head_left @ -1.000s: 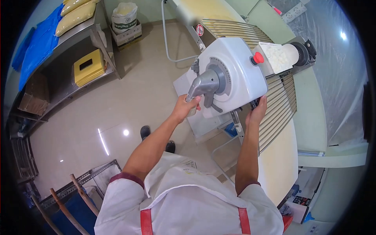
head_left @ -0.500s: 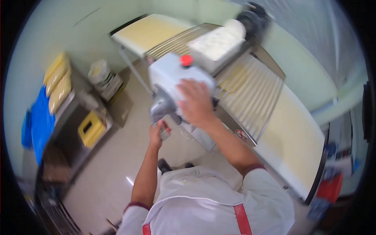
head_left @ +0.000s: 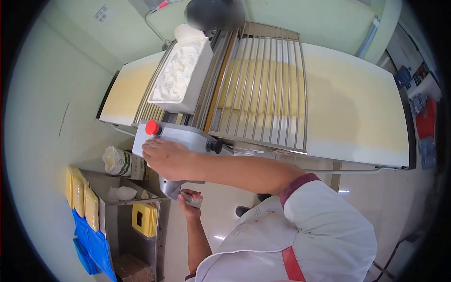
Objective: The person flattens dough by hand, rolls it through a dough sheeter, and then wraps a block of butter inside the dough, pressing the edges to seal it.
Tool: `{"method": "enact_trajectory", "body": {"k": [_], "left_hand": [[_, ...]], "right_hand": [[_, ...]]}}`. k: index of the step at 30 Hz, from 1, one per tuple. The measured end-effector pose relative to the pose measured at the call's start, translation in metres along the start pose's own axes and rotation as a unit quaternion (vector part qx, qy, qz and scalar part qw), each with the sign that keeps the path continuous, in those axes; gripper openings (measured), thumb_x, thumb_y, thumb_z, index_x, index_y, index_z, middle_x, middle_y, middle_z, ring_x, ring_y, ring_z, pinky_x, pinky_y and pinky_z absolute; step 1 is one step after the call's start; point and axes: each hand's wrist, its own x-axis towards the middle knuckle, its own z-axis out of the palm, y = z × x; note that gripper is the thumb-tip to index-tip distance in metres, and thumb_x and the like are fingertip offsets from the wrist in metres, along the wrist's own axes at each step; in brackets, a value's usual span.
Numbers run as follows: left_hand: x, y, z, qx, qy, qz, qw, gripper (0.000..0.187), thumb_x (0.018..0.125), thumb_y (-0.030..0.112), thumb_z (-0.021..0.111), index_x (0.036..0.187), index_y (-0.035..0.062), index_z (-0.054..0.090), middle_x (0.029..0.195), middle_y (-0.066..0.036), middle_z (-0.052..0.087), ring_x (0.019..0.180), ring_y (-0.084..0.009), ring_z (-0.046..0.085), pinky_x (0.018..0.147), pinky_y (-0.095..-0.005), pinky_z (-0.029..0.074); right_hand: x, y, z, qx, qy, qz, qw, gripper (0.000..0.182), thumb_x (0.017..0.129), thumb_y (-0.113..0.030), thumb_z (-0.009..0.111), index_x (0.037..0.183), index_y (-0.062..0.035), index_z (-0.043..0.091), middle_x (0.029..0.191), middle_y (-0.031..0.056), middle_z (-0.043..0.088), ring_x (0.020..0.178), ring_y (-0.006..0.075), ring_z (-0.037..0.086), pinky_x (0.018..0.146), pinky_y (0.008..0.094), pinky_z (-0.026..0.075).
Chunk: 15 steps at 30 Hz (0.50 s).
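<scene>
1. Our left hand [head_left: 190,208] has its fingers wrapped around the pale grip [head_left: 194,201] of the metal lever [head_left: 170,189], low on the near side of the dough sheeter's housing [head_left: 193,137].
2. Our right hand [head_left: 165,158] lies palm down over that light-grey housing, fingers pointing left, just below the red mushroom button [head_left: 152,127]; the underside is hidden, so we cannot tell whether its fingers close on anything.
3. A black knob [head_left: 215,147] sticks out of the housing, right of our right hand.
4. Beyond the housing, a white tub [head_left: 200,88] full of white powder [head_left: 180,66] sits across the sheeter's middle.
5. Right of the tub, under the barred metal guard [head_left: 303,94], we see a yellow sheet, probably dough, on the right conveyor belt [head_left: 357,103].
6. The left conveyor belt [head_left: 130,89] extends past the tub's other side.
7. Lower left, yellow packs [head_left: 89,204] and blue plastic [head_left: 94,244] lie on a shelf unit.
</scene>
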Motion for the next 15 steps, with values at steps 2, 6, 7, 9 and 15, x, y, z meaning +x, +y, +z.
{"method": "enact_trajectory", "body": {"k": [2, 6, 7, 9, 15], "left_hand": [[0.0, -0.001, -0.002, 0.003, -0.008, 0.002, 1.0, 0.049, 0.09, 0.058, 0.052, 0.088, 0.0096, 0.053, 0.07, -0.004, 0.052, 0.069, -0.0192, 0.053, 0.08, -0.0424, 0.046], [0.0, -0.002, -0.005, 0.012, -0.014, 0.014, 1.0, 0.05, 0.089, 0.058, 0.054, 0.089, 0.0081, 0.053, 0.07, -0.005, 0.053, 0.07, -0.0196, 0.054, 0.08, -0.0432, 0.047], [0.001, -0.004, -0.007, 0.01, -0.012, 0.017, 1.0, 0.051, 0.088, 0.058, 0.056, 0.088, 0.0069, 0.053, 0.07, -0.005, 0.053, 0.069, -0.0198, 0.055, 0.079, -0.0436, 0.048], [0.002, -0.007, -0.01, 0.003, -0.008, 0.02, 1.0, 0.052, 0.087, 0.058, 0.058, 0.088, 0.0056, 0.053, 0.07, -0.006, 0.054, 0.069, -0.02, 0.056, 0.078, -0.0439, 0.05], [0.002, -0.006, -0.007, 0.008, -0.005, 0.035, 0.999, 0.052, 0.087, 0.057, 0.06, 0.088, 0.0054, 0.052, 0.07, -0.006, 0.054, 0.068, -0.0196, 0.057, 0.077, -0.0431, 0.051]], "right_hand": [[0.008, 0.004, 0.017, -0.014, 0.035, -0.009, 0.999, 0.032, 0.08, -0.01, 0.057, 0.106, 0.0083, 0.061, 0.117, 0.0199, 0.057, 0.117, 0.0301, 0.054, 0.106, 0.0388, 0.039], [0.041, 0.01, 0.032, 0.002, -0.059, 0.017, 0.998, 0.034, 0.083, -0.013, 0.055, 0.108, 0.0083, 0.061, 0.123, 0.0201, 0.055, 0.121, 0.0318, 0.05, 0.107, 0.0397, 0.036], [0.049, 0.013, 0.039, -0.008, -0.066, 0.013, 0.998, 0.035, 0.083, -0.014, 0.055, 0.109, 0.0082, 0.061, 0.123, 0.0199, 0.056, 0.122, 0.0321, 0.05, 0.108, 0.042, 0.034], [0.062, 0.015, 0.049, -0.027, -0.084, 0.002, 0.996, 0.036, 0.084, -0.017, 0.056, 0.109, 0.0079, 0.061, 0.123, 0.0194, 0.056, 0.123, 0.0327, 0.049, 0.109, 0.0466, 0.031], [0.112, 0.014, 0.037, -0.034, -0.3, 0.081, 0.95, 0.041, 0.088, -0.028, 0.051, 0.114, -0.001, 0.067, 0.124, 0.0161, 0.06, 0.123, 0.029, 0.05, 0.109, 0.0523, 0.026]]}}
